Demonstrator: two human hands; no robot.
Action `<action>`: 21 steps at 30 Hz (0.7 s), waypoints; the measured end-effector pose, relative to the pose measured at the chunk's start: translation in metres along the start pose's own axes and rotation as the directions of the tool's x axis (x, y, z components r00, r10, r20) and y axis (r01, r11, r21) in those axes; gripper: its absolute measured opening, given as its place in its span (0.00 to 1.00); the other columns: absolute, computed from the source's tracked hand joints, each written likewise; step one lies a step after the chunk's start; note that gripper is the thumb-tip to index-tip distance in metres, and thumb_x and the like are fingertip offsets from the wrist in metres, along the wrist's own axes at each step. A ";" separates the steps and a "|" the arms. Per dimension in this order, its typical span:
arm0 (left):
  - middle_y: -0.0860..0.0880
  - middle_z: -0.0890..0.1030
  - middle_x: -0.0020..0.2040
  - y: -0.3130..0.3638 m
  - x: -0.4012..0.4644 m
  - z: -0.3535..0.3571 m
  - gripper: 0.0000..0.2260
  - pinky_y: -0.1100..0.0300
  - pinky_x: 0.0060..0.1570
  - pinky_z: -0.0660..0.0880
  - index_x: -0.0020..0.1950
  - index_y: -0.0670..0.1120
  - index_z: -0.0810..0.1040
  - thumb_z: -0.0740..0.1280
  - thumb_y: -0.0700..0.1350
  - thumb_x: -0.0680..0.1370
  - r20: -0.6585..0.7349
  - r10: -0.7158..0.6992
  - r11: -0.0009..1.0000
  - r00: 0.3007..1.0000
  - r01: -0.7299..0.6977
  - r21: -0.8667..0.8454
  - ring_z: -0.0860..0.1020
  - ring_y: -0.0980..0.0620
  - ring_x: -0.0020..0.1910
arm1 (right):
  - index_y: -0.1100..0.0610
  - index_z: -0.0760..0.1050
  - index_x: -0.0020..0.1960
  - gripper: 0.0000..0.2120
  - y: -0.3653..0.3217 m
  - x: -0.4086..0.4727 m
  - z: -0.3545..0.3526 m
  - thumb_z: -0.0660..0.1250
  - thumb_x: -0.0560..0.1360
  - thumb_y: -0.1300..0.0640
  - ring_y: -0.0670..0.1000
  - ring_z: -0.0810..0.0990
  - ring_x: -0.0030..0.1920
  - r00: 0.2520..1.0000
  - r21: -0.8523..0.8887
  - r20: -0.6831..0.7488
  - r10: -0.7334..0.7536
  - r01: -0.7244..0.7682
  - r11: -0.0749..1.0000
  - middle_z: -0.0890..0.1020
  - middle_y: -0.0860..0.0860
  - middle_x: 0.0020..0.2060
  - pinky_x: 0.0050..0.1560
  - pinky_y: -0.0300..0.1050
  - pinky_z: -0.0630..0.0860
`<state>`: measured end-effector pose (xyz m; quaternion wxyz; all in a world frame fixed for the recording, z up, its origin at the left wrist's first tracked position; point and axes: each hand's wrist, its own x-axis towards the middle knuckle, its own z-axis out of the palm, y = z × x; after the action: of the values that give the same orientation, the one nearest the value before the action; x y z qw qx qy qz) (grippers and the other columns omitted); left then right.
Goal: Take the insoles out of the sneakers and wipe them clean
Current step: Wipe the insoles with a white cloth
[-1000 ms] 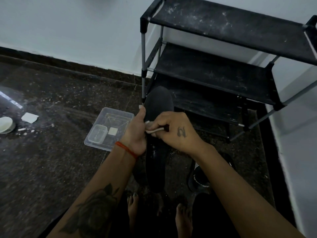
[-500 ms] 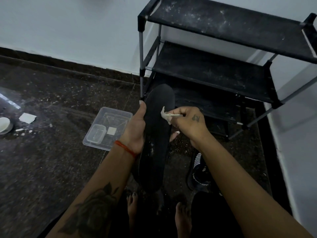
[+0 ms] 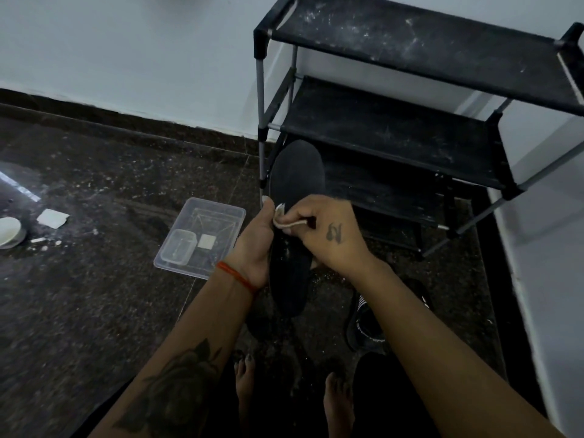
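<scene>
Left hand [image 3: 254,245] grips black insole [image 3: 295,197] along its left edge, thumb up the side, fingers wrapped behind and out of sight. Insole held off the floor, toe end pointing away toward the shoe rack [image 3: 410,121], heel end toward the body. Right hand [image 3: 325,230] with fingers curled, pinching small white cloth wipe [image 3: 286,220] against insole mid-section, just beside the left thumb. White specks on insole surface below the wipe. Black sneaker [image 3: 363,320] with white stripes on the floor, right of the insole, partly hidden under the right forearm. Second dark shape below the insole near the feet, too dark to identify. Clear plastic tray [image 3: 218,213] on the dark speckled floor [image 3: 94,279], left of the left hand, not touching it; smaller clear container [image 3: 178,251] and small white square pad [image 3: 207,241] inside it. White bowl [image 3: 8,230] and white paper scrap [image 3: 52,218] far left on the floor, well apart from the tray. Rack shelves black, dusted with white marks. Bare feet at bottom of frame.
</scene>
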<state>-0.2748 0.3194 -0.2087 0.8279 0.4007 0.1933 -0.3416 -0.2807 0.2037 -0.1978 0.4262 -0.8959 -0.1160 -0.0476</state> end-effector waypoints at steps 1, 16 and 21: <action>0.43 0.85 0.37 0.001 0.000 0.000 0.28 0.60 0.30 0.81 0.53 0.42 0.77 0.46 0.61 0.81 -0.002 0.021 1.000 1.000 -0.021 -0.007 0.84 0.49 0.33 | 0.56 0.84 0.41 0.06 0.000 -0.001 -0.003 0.72 0.67 0.66 0.46 0.80 0.41 0.998 -0.002 0.054 -0.012 0.012 1.000 0.83 0.48 0.39 0.46 0.35 0.76; 0.43 0.85 0.39 0.000 0.004 -0.001 0.30 0.59 0.33 0.81 0.54 0.43 0.78 0.46 0.64 0.79 -0.003 0.049 0.999 0.999 -0.049 -0.005 0.84 0.49 0.36 | 0.53 0.83 0.44 0.07 -0.004 -0.005 0.008 0.71 0.69 0.62 0.46 0.80 0.43 0.997 -0.104 -0.070 0.044 -0.051 0.993 0.84 0.49 0.41 0.47 0.40 0.76; 0.44 0.85 0.36 0.001 0.002 -0.002 0.28 0.62 0.28 0.80 0.51 0.41 0.77 0.46 0.60 0.81 -0.013 0.063 0.998 0.998 -0.062 0.033 0.84 0.51 0.31 | 0.57 0.83 0.39 0.08 -0.009 -0.007 -0.004 0.71 0.66 0.68 0.47 0.81 0.41 0.994 -0.014 0.098 -0.044 0.046 0.999 0.83 0.49 0.39 0.47 0.41 0.79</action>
<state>-0.2729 0.3205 -0.2103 0.8301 0.4225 0.1809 -0.3157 -0.2896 0.2048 -0.1899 0.4117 -0.8977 -0.1565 -0.0143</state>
